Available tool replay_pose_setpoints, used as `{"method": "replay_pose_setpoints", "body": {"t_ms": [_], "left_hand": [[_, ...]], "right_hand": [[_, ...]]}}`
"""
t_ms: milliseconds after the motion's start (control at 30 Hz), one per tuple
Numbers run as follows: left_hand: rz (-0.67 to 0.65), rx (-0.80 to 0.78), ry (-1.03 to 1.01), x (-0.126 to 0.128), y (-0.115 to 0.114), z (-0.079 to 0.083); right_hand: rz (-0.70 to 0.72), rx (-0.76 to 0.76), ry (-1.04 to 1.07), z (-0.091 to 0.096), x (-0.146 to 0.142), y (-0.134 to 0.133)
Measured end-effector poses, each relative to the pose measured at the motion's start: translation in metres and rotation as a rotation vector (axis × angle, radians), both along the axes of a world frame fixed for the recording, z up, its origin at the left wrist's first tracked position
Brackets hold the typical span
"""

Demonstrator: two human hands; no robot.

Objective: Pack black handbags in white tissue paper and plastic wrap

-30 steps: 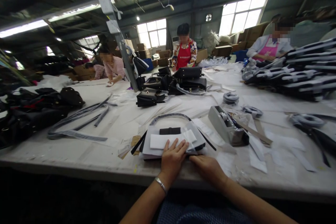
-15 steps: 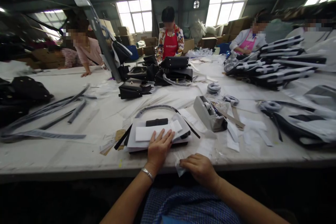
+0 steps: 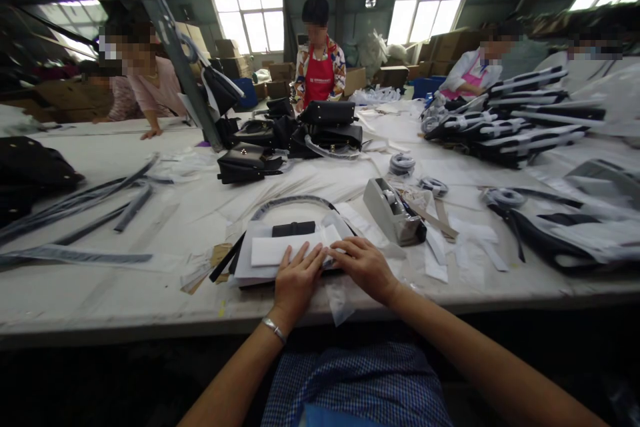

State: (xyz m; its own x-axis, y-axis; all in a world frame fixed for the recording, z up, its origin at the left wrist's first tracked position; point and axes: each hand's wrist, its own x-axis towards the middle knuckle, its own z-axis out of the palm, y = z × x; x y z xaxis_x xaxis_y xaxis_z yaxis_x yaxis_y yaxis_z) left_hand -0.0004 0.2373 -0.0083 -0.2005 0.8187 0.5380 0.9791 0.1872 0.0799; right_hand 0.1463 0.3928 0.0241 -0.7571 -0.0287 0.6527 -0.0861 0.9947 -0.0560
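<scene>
A black handbag (image 3: 249,286) lies near the table's front edge, mostly covered by a white sheet (image 3: 244,264). Its wrapped handle (image 3: 295,200) arches out behind. On the sheet rests a white foam strip (image 3: 265,251), with a small dark flap (image 3: 294,229) behind it. My left hand (image 3: 299,280) lies on the strip's front edge, fingers spread. At the strip's right end, the fingertips of my right hand (image 3: 367,268) touch down beside the left fingers. These fingers are stretched out; whatever is under them is hidden. A clear plastic piece (image 3: 341,303) hangs at the table edge below.
A grey tape dispenser (image 3: 393,213) stands right of the bag. Wrapped straps (image 3: 100,213) lie left. Several black bags (image 3: 327,127) stand at the back, and stacked wrapped pieces (image 3: 520,117) at the right. Co-workers stand across the table (image 3: 190,307).
My right hand has moved from the plastic piece at the table edge up and left onto the foam strip's right end. My left hand stays on the strip. The view has shifted slightly.
</scene>
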Motion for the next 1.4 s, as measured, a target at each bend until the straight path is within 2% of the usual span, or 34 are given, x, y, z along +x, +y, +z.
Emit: {"method": "replay_pose_setpoints", "body": {"t_ms": [233, 400, 533, 633, 700, 767, 967, 1167, 1400], "left_hand": [[-0.022, -0.06, -0.162, 0.005, -0.003, 0.017], [0.015, -0.03, -0.101, 0.005, 0.001, 0.011], [0.016, 0.01, 0.012, 0.004, 0.003, 0.002], [-0.012, 0.024, 0.072, 0.002, 0.003, -0.001], [-0.027, 0.026, 0.1, 0.0, 0.003, -0.002], [-0.038, 0.024, 0.118, -0.002, 0.003, -0.003], [-0.036, 0.014, 0.119, -0.003, 0.003, -0.005], [-0.014, 0.038, 0.136, 0.0, 0.005, -0.007], [-0.035, 0.093, 0.14, 0.001, 0.007, -0.009]], "right_hand": [[-0.006, -0.142, 0.034, -0.032, -0.008, 0.001], [-0.015, -0.169, 0.054, -0.033, -0.005, -0.003], [0.098, -0.181, 0.019, -0.028, 0.026, -0.005], [0.185, -0.149, -0.169, -0.029, 0.056, -0.011], [0.224, -0.113, -0.29, -0.034, 0.066, -0.015], [0.221, -0.118, -0.297, -0.043, 0.064, -0.017], [0.258, -0.199, -0.118, -0.064, 0.031, -0.021], [0.203, -0.335, 0.017, -0.06, 0.038, -0.041], [0.159, -0.383, 0.045, -0.05, 0.053, -0.066]]}}
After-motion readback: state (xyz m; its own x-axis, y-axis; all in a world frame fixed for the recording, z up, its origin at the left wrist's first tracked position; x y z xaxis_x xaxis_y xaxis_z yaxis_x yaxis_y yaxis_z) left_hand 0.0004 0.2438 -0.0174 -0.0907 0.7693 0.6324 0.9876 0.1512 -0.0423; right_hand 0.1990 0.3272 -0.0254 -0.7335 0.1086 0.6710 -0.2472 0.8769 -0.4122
